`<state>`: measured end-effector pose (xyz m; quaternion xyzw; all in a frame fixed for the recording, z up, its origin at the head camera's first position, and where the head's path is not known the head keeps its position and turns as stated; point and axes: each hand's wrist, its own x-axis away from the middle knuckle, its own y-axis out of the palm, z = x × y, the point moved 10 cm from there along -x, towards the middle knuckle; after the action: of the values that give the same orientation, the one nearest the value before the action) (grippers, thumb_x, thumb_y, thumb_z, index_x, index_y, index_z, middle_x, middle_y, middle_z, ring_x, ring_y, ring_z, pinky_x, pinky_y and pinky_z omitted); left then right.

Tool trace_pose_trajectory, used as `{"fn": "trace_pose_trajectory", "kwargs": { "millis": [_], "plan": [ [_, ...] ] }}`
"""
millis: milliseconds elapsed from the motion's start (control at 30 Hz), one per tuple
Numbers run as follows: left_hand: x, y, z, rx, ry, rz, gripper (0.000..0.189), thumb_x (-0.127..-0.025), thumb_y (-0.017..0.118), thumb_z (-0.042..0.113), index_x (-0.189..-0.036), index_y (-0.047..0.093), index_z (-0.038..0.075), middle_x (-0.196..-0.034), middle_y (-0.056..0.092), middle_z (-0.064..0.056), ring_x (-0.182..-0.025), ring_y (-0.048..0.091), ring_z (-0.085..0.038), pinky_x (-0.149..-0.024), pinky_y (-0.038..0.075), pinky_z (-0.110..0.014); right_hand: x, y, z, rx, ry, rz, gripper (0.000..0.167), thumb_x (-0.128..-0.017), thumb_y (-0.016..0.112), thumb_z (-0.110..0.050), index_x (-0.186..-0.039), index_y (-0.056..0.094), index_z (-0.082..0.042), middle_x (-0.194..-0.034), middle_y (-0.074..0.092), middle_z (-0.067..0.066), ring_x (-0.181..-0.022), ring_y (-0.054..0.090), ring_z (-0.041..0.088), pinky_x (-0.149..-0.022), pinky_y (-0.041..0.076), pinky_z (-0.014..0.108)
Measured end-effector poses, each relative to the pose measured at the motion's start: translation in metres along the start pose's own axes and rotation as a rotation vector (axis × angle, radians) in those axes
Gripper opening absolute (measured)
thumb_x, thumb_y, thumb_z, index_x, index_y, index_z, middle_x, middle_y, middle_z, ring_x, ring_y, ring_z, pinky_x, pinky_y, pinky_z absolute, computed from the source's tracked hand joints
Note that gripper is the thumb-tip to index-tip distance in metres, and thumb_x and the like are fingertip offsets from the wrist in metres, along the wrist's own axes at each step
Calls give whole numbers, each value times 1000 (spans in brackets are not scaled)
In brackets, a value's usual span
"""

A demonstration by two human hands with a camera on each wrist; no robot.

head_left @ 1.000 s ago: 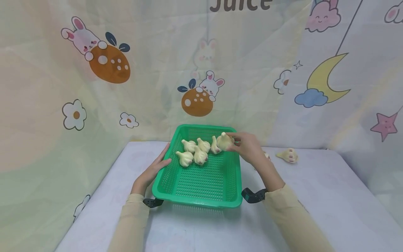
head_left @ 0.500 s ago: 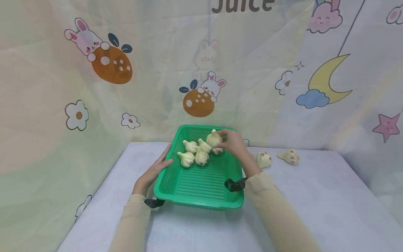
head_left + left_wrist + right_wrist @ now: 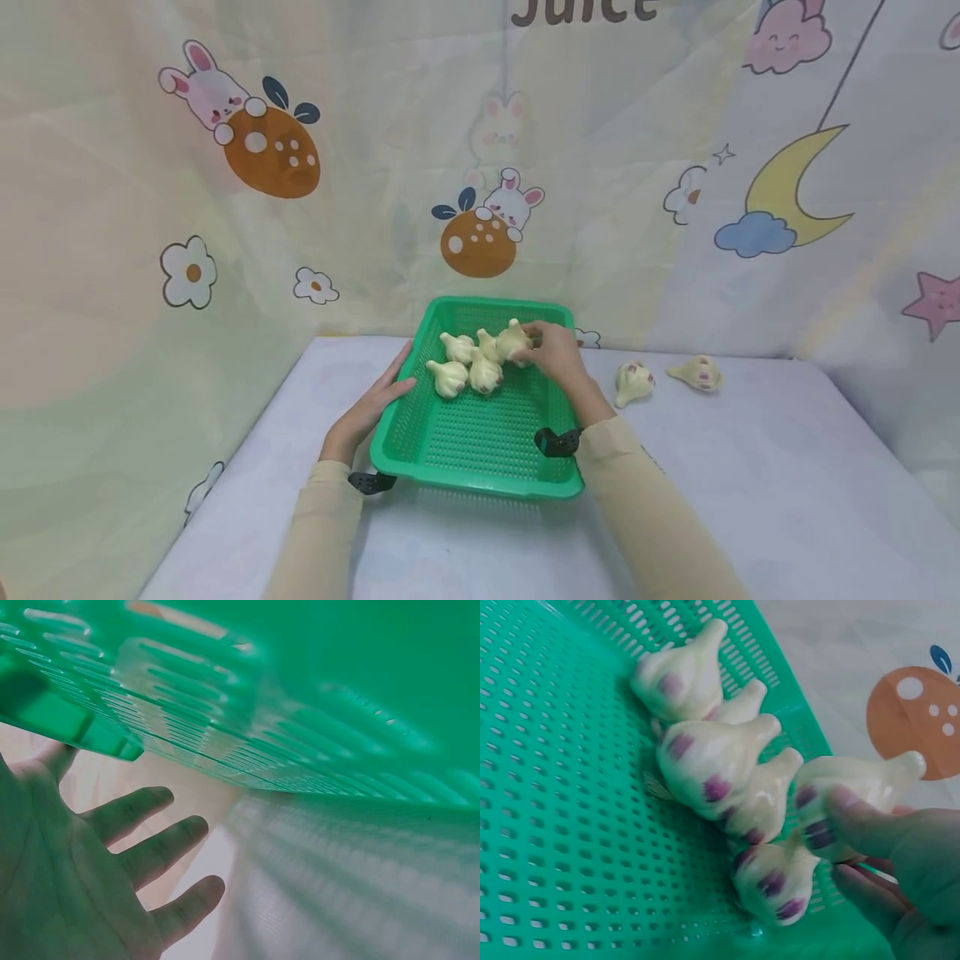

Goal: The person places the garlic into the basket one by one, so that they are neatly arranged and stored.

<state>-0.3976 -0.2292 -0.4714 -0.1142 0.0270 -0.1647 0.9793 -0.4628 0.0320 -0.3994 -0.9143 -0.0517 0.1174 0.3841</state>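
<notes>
In the head view a green plastic basket [image 3: 480,482] holds several pale garlic bulbs [image 3: 450,380] bunched toward its far half. My right hand [image 3: 557,357] pinches another garlic bulb [image 3: 847,780] between thumb and fingers, stem pointing up, over the basket's far right part. The right wrist view shows this bulb right at a purple-marked bulb [image 3: 774,883] lying below it. At the basket's left side is my left hand [image 3: 366,417], thumb at the rim and fingers along the outside. In the left wrist view its fingers [image 3: 161,851] are straight and spread beneath the rim.
Two more garlic bulbs, a nearer one [image 3: 633,383] and a farther one [image 3: 697,373], lie on the white tabletop [image 3: 765,483] right of the basket. Behind the table hangs a printed cloth backdrop [image 3: 375,183].
My right hand has moved left over the basket with the garlic bulb, then lowered it toward the other bulbs. The left hand stays at the basket's left rim.
</notes>
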Motion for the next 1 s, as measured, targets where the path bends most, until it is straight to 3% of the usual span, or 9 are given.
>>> {"fn": "trace_pose_trajectory", "kwargs": {
  "millis": [67, 167, 500, 867, 1000],
  "plan": [
    [0, 0, 1, -5, 0, -2, 62, -101, 40, 35, -150, 4, 46, -159, -2, 17, -148, -7, -19, -114, 2, -61, 0, 2, 0, 26, -8, -13, 49, -79, 78, -25, -122, 64, -6, -118, 67, 11, -104, 66, 28, -94, 48, 49],
    [1, 0, 1, -9, -4, -2, 62, -101, 40, 35, -150, 4, 47, -158, -2, 17, -148, -7, -18, -114, 2, -61, 0, 6, -1, 75, -18, -35, 48, -79, 78, -25, -120, 65, -6, -116, 68, 10, -102, 66, 26, -82, 54, 40],
    [-1, 2, 3, 8, 26, -24, 62, -101, 38, 33, -151, 2, 44, -159, -3, 15, -148, -7, -18, -115, 2, -59, 3, 15, -8, 248, -54, -97, 47, -78, 78, -20, -120, 65, -4, -112, 69, 15, -101, 65, 30, -85, 52, 43],
    [-1, 2, 2, -1, 12, -15, 66, -101, 39, 35, -153, 0, 36, -159, -3, 14, -148, -7, -19, -115, 2, -60, 2, 20, -3, 319, -6, -150, 47, -79, 78, -21, -121, 65, -5, -113, 68, 15, -104, 63, 31, -86, 52, 43],
    [-1, 2, 0, 5, 7, -14, 64, -101, 39, 36, -152, 1, 40, -159, -3, 15, -148, -8, -18, -115, 1, -60, 2, 21, -3, 323, 1, -161, 47, -79, 77, -21, -121, 65, -5, -114, 68, 14, -105, 63, 31, -86, 52, 43]
  ]
}}
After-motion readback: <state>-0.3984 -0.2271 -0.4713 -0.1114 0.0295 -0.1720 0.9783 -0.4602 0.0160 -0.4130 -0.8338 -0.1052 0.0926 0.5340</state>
